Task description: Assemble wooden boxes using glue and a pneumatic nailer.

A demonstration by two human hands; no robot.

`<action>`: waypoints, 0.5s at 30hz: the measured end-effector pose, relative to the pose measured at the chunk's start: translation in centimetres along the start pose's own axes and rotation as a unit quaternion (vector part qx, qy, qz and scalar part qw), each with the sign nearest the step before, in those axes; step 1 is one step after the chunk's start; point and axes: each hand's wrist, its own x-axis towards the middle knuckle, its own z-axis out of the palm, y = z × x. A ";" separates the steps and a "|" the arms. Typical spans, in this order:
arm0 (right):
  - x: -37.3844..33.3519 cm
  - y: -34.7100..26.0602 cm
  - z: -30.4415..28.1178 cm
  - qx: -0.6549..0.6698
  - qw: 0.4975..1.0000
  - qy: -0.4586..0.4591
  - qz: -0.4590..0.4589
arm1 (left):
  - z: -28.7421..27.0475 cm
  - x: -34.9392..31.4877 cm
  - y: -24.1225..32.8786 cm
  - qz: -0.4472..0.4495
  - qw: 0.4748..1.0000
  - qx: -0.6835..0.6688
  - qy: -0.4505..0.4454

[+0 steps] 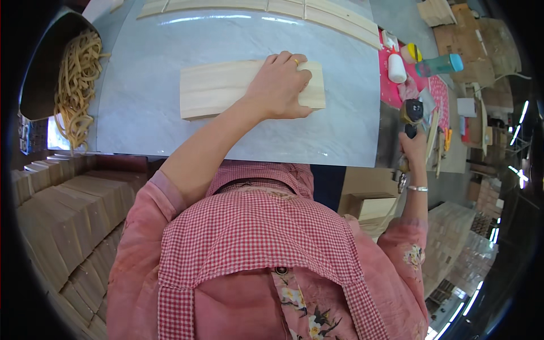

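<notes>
Grey marbled tabletop (141, 113) filled upper view, workshop clutter beyond right edge. Pale wooden board (218, 88) lay flat near tabletop centre; left hand (277, 85) pressed palm-down on its right half, fingers spread. Right hand (412, 148) off right edge, fist clamped round handle of power tool (412, 113). Rubber bands (76, 79) heaped at left edge.

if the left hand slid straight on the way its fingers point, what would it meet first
Past the far edge of the wooden board under the left hand lies bare grey tabletop, then probably the long wooden strips at the table's far edge. Depth is hard to judge.
</notes>
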 end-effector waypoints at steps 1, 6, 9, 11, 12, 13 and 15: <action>-1.9 -1.7 -0.7 0.031 0.999 0.007 -0.034 | 0.1 0.0 -0.1 -0.003 1.000 -0.011 0.007; -11.5 -9.8 -1.2 0.119 0.987 -0.065 -0.088 | 0.5 -0.2 -0.5 0.005 1.000 0.000 0.030; -15.2 -13.2 -0.4 0.139 0.980 -0.095 -0.104 | 0.5 0.0 -0.4 0.003 1.000 0.003 0.019; -16.1 -14.1 0.1 0.163 0.975 -0.109 -0.103 | 0.5 0.0 -0.4 0.001 1.000 0.002 0.017; -16.3 -14.3 0.3 0.165 0.974 -0.113 -0.108 | 0.5 0.0 -0.4 0.002 1.000 0.002 0.018; -16.4 -14.5 0.5 0.168 0.972 -0.116 -0.112 | 0.5 0.0 -0.4 0.004 1.000 0.002 0.018; -16.5 -14.9 0.7 0.174 0.969 -0.124 -0.122 | 0.4 -0.1 -0.5 0.006 1.000 0.005 0.019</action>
